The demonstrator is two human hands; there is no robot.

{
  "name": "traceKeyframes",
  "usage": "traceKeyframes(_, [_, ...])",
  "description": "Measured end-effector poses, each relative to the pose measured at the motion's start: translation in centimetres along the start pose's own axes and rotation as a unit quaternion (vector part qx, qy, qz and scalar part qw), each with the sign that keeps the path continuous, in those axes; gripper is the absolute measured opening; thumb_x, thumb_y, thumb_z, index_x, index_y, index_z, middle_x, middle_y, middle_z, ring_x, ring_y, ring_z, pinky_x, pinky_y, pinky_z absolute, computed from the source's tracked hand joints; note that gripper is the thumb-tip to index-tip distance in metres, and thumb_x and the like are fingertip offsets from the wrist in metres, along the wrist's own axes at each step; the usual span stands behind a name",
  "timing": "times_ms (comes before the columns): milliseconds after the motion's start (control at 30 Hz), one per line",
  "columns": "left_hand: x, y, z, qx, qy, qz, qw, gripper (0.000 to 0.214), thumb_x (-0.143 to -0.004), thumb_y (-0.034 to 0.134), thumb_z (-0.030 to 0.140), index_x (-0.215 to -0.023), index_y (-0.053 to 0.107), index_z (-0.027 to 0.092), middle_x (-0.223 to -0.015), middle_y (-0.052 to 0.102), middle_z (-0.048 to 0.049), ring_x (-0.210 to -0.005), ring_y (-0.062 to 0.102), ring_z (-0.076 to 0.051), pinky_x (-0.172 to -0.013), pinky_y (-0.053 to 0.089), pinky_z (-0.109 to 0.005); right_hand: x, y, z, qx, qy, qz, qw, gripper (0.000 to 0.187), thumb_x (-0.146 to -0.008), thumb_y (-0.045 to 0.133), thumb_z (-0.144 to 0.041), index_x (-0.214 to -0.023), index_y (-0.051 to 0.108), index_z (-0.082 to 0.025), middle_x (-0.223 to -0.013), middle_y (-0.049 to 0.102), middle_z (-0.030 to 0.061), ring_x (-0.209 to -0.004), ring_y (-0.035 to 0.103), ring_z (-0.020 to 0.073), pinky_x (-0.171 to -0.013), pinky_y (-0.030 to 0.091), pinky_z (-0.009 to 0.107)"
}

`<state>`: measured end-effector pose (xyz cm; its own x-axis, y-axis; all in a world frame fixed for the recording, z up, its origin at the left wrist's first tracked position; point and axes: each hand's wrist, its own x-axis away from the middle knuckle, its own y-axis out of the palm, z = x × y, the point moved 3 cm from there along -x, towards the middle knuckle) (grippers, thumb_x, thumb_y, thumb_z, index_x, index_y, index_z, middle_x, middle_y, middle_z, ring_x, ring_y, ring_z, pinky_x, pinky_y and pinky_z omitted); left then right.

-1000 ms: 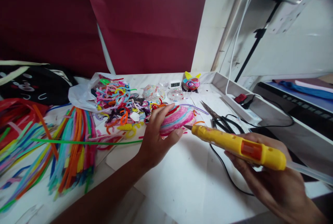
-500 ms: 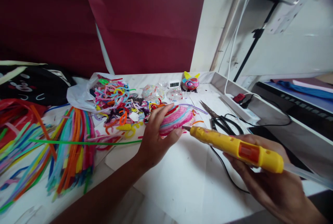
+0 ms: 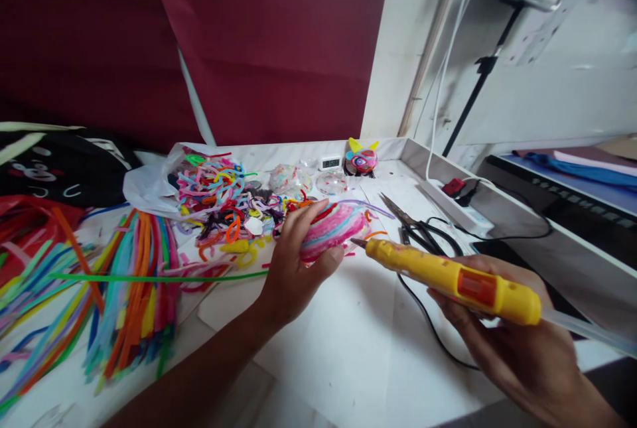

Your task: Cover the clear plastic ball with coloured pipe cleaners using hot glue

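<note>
Bulging striped piece [image 3: 336,227], pink, blue and red

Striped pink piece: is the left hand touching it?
Touching: the head view shows the left hand gripping the striped pink piece between thumb and fingers.

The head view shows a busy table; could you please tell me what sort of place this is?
It is probably a craft workspace: bundles of coloured pipe cleaners and a pair of scissors lie on the table, and the right hand holds a yellow glue gun.
</note>
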<state>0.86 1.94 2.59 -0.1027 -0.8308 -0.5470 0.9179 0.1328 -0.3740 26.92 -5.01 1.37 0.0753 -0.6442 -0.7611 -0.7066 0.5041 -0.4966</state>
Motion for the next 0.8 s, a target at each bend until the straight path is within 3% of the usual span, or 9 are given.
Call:
traceKeyframes(267, [0.0, 0.1, -0.2, -0.005, 0.006, -0.001, 1.000, 0.055, -0.086, 0.061, 0.039, -0.137, 0.048, 0.025, -0.140, 0.049, -0.0081, -0.130, 0.044, -0.025, -0.110, 0.034, -0.039, -0.2, -0.2, -0.6, -0.003, -0.003, -0.065, 0.998, 0.037, -0.086, 0.066, -0.028, -0.122, 0.055, -0.027, -0.107, 0.067, 0.0096, -0.092, 0.067, 0.0283, -0.072, 0.059, 0.040])
traceKeyframes(533, [-0.1, 0.2, 0.0, -0.014, 0.001, -0.001, 1.000, 0.056, -0.085, 0.062, 0.039, -0.136, 0.049, 0.023, -0.136, 0.051, -0.0088, -0.126, 0.048, -0.024, -0.107, 0.037, -0.038, -0.3, 0.2, -1.3, 0.005, 0.013, -0.050, 0.999, 0.036, -0.084, 0.067, -0.025, -0.119, 0.057, -0.025, -0.099, 0.067, 0.0083, -0.080, 0.067, 0.0250, -0.069, 0.058, 0.038])
traceKeyframes(800, [0.1, 0.1, 0.1, -0.012, 0.003, -0.006, 1.000, 0.055, -0.085, 0.062, 0.037, -0.137, 0.048, 0.023, -0.139, 0.050, -0.0084, -0.129, 0.046, -0.024, -0.109, 0.035, -0.037, 0.0, 0.4, -0.2, -0.021, 0.034, -0.029, 0.999, 0.029, -0.086, 0.066, -0.030, -0.114, 0.060, -0.025, -0.097, 0.067, 0.0085, -0.077, 0.068, 0.0249, -0.065, 0.058, 0.037])
